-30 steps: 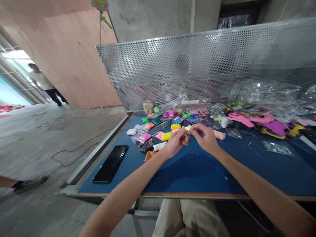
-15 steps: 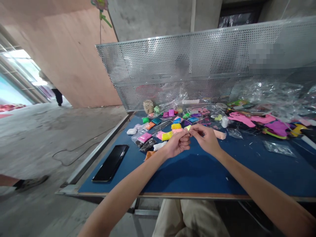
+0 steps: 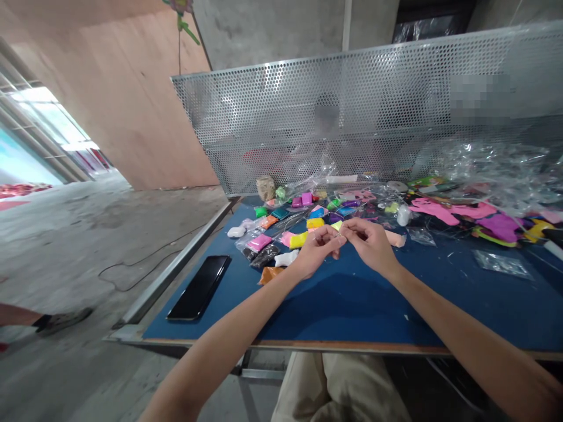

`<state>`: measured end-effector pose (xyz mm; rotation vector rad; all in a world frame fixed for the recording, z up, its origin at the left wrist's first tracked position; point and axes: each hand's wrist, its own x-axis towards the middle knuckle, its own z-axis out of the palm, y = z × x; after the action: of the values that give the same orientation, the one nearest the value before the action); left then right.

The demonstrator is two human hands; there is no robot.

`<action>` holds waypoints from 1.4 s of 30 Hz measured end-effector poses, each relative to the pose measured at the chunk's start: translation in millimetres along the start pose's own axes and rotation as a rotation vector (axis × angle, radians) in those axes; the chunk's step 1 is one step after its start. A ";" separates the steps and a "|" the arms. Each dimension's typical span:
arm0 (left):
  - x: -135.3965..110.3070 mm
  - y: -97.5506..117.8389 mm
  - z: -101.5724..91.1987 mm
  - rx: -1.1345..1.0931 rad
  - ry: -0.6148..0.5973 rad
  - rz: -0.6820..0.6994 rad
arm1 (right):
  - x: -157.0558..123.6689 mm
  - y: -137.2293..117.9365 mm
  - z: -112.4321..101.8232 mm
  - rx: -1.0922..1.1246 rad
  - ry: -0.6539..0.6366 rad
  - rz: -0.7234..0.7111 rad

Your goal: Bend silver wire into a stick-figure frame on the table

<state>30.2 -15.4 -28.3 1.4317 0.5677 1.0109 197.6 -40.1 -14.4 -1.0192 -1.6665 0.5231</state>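
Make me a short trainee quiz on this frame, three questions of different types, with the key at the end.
1. Multiple choice. Which of these lies near the left edge of the blue tabletop?
A) a drinking cup
B) a black phone
C) a pair of scissors

2. True or false. The left grip and the right grip are close together, fingertips side by side.

3. Fill in the blank. The perforated metal panel stands along the ____ edge of the tabletop, seen from the seated person.

Key:
1. B
2. True; anything between the fingertips is too small to make out.
3. far
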 end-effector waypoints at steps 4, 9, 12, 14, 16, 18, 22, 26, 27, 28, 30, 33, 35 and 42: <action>-0.8 2.7 -0.1 0.073 0.019 0.016 | 4.1 7.6 -1.5 0.062 -0.026 0.021; -0.5 4.2 -1.8 0.142 0.092 0.071 | 4.8 8.4 -2.5 0.059 -0.034 0.019; 0.1 3.6 -4.0 0.190 0.099 0.081 | 3.7 5.5 -3.1 0.046 -0.040 0.020; 0.4 2.9 -5.3 0.230 0.088 0.090 | 3.6 5.0 -4.0 0.039 -0.063 0.018; 0.5 2.2 -6.0 0.262 0.080 0.101 | 3.9 5.8 -4.9 0.033 -0.082 0.019; 0.1 1.9 -6.1 0.292 0.079 0.114 | 4.3 7.3 -5.4 0.036 -0.101 0.026; -2.0 4.0 -5.8 0.345 0.090 0.152 | 4.3 11.6 -3.7 0.053 -0.148 0.059; -1.4 3.6 -7.5 0.354 0.102 0.118 | 3.9 17.0 1.4 0.082 -0.173 0.098; 0.2 2.1 -8.5 0.350 0.103 0.111 | 4.3 18.2 2.2 0.088 -0.169 0.103; 2.3 -0.2 -9.8 0.339 0.101 0.107 | 4.9 19.4 2.3 0.086 -0.153 0.104; 7.6 -5.6 -13.3 0.283 0.135 0.110 | 7.2 21.8 -0.1 0.050 -0.086 0.093; 13.9 -10.2 -19.7 0.156 0.389 0.147 | 11.4 26.2 -9.6 -0.058 0.073 0.075; 13.2 -6.3 -23.1 0.140 0.638 0.223 | 13.4 30.0 -16.3 -0.165 0.142 0.071; -12.4 29.2 -5.3 0.480 0.240 0.331 | 14.2 41.5 -14.6 -0.463 0.103 0.054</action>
<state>13.0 -27.3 -3.7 1.8828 0.8040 1.3842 225.2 -8.0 -33.1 -1.4027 -1.7083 0.1125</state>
